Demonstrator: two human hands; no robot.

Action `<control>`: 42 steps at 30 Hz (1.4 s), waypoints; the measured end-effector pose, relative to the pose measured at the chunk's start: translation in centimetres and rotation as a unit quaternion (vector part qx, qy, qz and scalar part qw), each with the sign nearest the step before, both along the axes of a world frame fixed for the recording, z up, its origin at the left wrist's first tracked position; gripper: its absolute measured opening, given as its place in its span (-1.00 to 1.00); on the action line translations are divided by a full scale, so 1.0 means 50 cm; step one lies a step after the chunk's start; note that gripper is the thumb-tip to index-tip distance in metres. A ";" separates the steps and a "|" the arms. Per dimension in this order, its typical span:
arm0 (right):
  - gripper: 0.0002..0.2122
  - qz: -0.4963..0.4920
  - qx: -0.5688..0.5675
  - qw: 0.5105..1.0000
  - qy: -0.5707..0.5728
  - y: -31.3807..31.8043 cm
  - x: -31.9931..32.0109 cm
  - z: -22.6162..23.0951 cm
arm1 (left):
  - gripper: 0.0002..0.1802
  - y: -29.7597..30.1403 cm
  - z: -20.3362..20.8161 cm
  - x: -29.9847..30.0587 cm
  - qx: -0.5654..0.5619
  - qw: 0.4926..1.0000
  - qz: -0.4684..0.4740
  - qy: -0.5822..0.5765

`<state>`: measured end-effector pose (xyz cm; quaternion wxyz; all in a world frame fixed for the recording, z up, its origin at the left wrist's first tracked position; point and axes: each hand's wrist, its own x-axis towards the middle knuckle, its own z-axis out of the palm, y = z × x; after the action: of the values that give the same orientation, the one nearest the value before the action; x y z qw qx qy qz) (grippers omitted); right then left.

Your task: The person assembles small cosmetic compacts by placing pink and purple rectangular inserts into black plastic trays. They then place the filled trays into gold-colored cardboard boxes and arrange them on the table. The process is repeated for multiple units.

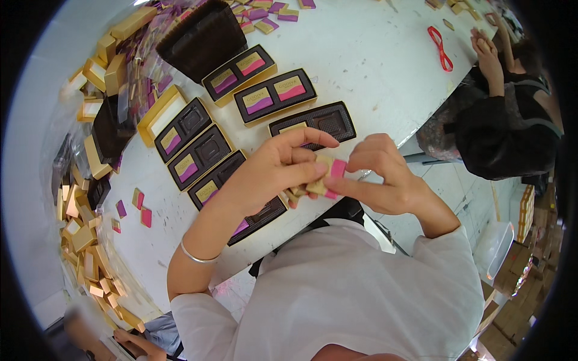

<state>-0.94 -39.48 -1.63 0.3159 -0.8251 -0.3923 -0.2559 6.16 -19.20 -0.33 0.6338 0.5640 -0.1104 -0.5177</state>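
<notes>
In front of my body, my left hand (268,171) is closed around several small gold-and-pink wrapped chocolates (318,179). My right hand (385,177) pinches the pink end of one chocolate (339,169) between thumb and fingers. Just beyond my hands lies a gold box with a black two-compartment tray (336,120); its left piece is partly hidden by my left hand. Behind it, a box (308,84) and another box (265,55) each hold two chocolates. To the left, several black trays (208,150) hold one purple-and-gold chocolate each, beside a bare compartment. My left forearm partly covers the nearest ones.
A dark brown stack (201,42) stands at the back left. Gold boxes (84,237) are heaped along the left, and loose chocolates (146,217) lie nearby. A red ribbon loop (440,49) rests at the far right. Another person (494,114) is at the right table edge.
</notes>
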 end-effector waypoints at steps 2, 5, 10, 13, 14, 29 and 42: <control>-0.73 0.008 0.033 0.999 -0.007 -0.001 0.003 -0.003 | -0.65 0.001 0.010 0.001 0.006 0.999 -0.050 0.011; -0.75 -0.069 0.023 0.997 0.028 -0.013 0.032 -0.023 | -0.67 0.010 0.046 0.007 0.127 0.981 0.030 -0.145; -0.84 -0.103 -0.066 0.985 0.124 -0.016 0.078 -0.067 | -0.69 0.124 0.036 0.025 -0.020 0.976 0.166 -0.137; -0.88 -0.086 -0.011 0.960 0.266 -0.033 0.107 -0.066 | -0.67 0.167 0.016 0.023 -0.089 0.965 0.219 -0.115; -0.91 -0.102 -0.038 0.955 0.275 -0.022 0.118 -0.053 | -0.66 0.175 0.014 0.020 -0.100 0.963 0.231 -0.097; -0.83 0.120 0.085 0.949 0.280 0.257 0.175 0.029 | -0.37 0.193 -0.008 0.028 -0.082 0.933 0.349 0.008; -0.63 0.096 -0.018 0.992 -0.075 0.271 0.221 0.014 | -0.75 0.298 0.011 0.058 0.007 0.954 0.266 -0.140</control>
<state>10.10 -25.92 -0.95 0.2936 -0.7681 -0.4965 -0.2782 9.09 -4.30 0.23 0.7231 0.6439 -0.0398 -0.2469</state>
